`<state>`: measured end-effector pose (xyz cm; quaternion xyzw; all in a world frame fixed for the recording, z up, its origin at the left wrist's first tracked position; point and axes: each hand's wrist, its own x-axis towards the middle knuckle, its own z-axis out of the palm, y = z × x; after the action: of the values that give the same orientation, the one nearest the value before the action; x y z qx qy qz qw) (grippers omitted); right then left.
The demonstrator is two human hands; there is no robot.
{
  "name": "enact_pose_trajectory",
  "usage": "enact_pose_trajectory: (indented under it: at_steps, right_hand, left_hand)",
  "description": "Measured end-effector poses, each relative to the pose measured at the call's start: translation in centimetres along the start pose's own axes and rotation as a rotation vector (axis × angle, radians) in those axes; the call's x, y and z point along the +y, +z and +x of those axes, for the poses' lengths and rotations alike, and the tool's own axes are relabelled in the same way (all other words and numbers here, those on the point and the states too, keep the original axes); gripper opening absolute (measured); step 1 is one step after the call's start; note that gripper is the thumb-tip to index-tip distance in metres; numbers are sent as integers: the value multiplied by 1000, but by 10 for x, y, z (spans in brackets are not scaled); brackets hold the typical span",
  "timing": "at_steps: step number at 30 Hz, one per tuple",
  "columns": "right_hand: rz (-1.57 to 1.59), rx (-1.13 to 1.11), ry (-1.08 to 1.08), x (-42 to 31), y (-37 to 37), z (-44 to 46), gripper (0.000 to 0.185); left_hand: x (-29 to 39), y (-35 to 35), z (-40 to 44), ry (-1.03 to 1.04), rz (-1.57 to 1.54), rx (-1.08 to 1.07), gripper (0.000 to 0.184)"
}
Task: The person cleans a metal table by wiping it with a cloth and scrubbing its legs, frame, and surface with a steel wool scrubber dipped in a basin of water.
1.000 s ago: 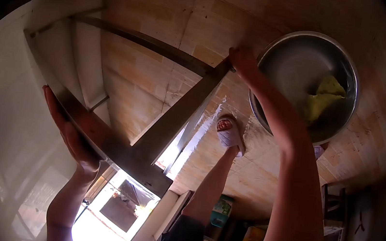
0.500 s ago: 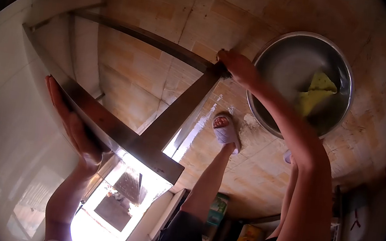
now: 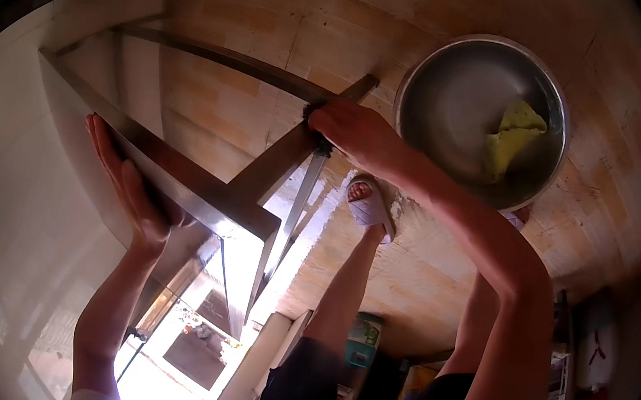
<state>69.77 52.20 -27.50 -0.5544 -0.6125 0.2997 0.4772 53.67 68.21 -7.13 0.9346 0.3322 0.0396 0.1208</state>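
Observation:
My left hand [image 3: 131,195] lies flat with fingers stretched against the pale, shiny top of a tilted metal-framed table [image 3: 171,166], close to its edge. My right hand [image 3: 350,129] is wrapped round a metal table leg [image 3: 270,165], partway along it. Between those fingers and the leg sits a dark, rough scouring pad [image 3: 323,148], with only its bristly edges showing. The far end of the leg sticks out past the hand. A crossbar [image 3: 230,59] meets the leg near my right hand.
A round steel basin [image 3: 451,96] on the tiled floor [image 3: 240,11] holds water and a yellow-green cloth [image 3: 517,137]. My slippered foot [image 3: 370,207] stands beside the wet patch. A green box [image 3: 363,339] and shelves are behind my legs; bright light enters lower left.
My right hand has slid with the scouring pad along the leg toward the tabletop, baring the leg's end. The table has tilted slightly in view; my left hand stays flat on it.

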Motion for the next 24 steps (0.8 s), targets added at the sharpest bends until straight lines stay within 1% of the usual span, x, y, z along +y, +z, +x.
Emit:
enact_pose_trajectory:
  at_steps: [1, 3, 5, 7, 8, 9, 11, 13, 14, 15, 16, 17, 18, 19, 21, 24]
  right_hand:
    - [52, 2, -21, -10, -6, 4, 21]
    - [110, 42, -73, -23, -14, 15, 22]
    - [156, 104, -115, -44, -11, 17, 23]
    - [249, 272, -210, -71, -6, 24, 25]
    - [304, 371, -211, -84, -4, 28, 29]
    - [450, 339, -166, -87, 0, 30, 33]
    - [564, 357, -95, -93, 7, 28, 41]
    - [695, 360, -133, -74, 15, 27, 47]
    - [567, 339, -52, -57, 26, 20, 47]
    - [569, 418, 15, -28, 44, 11, 46]
    - [446, 256, 132, 0, 40, 1, 47]
    - [438, 233, 62, 14, 43, -1, 46]
    - [351, 112, 133, 17, 37, 4, 36]
    - [289, 118, 122, 31, 42, 4, 36]
    - [196, 66, 196, 45, 42, -1, 36]
    - [11, 165, 318, 28, 48, -7, 35]
  left_hand:
    - [1, -2, 0, 88, 61, -25, 60]
    - [-3, -1, 5, 100, 70, -13, 60]
    - [-6, 1, 1, -78, -42, 28, 59]
    - [-2, -1, 1, -97, -32, 20, 60]
    - [-1, -1, 2, -104, -25, 21, 60]
    - [0, -1, 1, -101, -17, 20, 60]
    - [-4, 1, 2, -91, 2, 25, 60]
    - [-6, 1, 2, -62, -4, 20, 60]
    - [-6, 0, 0, -52, -6, 10, 60]
    - [-9, 0, -1, -54, -12, 10, 60]
    - [-12, 0, 0, -52, -19, 14, 59]
    - [-15, 0, -1, -54, -24, 22, 59]
    - [-14, 0, -1, -64, -12, 26, 59]
    - [-11, 0, -2, -76, -5, 23, 59]
    - [-13, 1, 1, -71, 7, 43, 58]
    - [-13, -1, -2, -75, 37, 67, 56]
